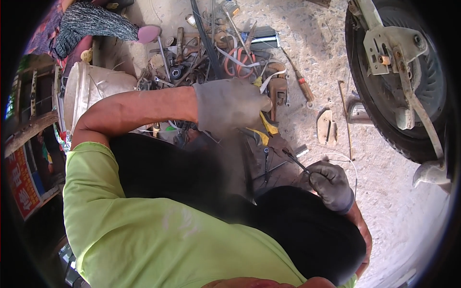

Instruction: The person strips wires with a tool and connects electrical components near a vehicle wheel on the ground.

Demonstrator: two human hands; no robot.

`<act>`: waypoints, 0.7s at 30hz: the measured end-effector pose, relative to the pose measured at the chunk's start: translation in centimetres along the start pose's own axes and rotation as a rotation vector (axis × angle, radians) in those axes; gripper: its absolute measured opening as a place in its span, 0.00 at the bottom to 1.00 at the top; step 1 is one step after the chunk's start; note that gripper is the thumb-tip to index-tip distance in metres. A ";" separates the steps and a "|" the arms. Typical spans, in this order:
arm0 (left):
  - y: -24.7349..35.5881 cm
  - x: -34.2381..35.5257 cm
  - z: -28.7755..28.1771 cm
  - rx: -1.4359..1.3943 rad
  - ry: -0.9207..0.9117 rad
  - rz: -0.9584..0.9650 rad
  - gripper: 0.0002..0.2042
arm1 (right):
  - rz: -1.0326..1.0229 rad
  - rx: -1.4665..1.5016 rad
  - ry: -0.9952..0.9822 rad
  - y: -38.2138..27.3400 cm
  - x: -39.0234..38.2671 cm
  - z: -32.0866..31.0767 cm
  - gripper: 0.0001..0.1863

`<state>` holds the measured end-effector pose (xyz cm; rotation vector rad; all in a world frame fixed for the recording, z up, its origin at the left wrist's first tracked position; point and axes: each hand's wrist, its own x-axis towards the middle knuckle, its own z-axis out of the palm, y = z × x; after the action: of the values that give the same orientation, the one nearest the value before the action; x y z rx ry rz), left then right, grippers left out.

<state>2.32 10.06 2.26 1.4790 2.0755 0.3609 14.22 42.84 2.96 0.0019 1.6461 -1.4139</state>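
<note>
My left hand point(233, 104), in a grey glove and slightly blurred, has its fingers curled just above a pair of yellow-handled pliers point(269, 128); whatever it holds is hidden. Lower right, my gloved right hand point(327, 184) is closed round a slender dark tool point(297, 161) that angles up and left. A small wrench point(266, 163) lies left of that tool, among other loose metal pieces. Behind my left hand is a pile of hand tools point(177, 57), with a pipe wrench point(277, 91) beside it.
A white bucket point(77, 98) stands at left, near another person's patterned leg point(103, 24). At right is a vehicle wheel point(422, 81) with a metal bracket point(389, 50). A wooden-handled tool point(302, 85) and a flat metal piece point(327, 127) lie on the speckled ground point(379, 206).
</note>
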 end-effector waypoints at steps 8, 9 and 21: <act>-3.4 -2.7 -0.3 -0.081 -0.089 -0.101 0.15 | 0.078 0.191 0.112 1.9 0.4 0.5 0.10; -3.7 -3.0 -0.1 -0.131 -0.098 -0.102 0.16 | -0.020 -0.011 0.131 2.6 0.8 0.0 0.08; -4.3 1.0 4.1 -0.181 -0.259 -0.115 0.17 | -0.727 0.640 0.158 4.1 5.6 -0.6 0.20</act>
<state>1.14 9.04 -3.56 1.2254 1.8599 0.2874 12.89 41.70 -3.78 -0.1318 1.2868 -2.5068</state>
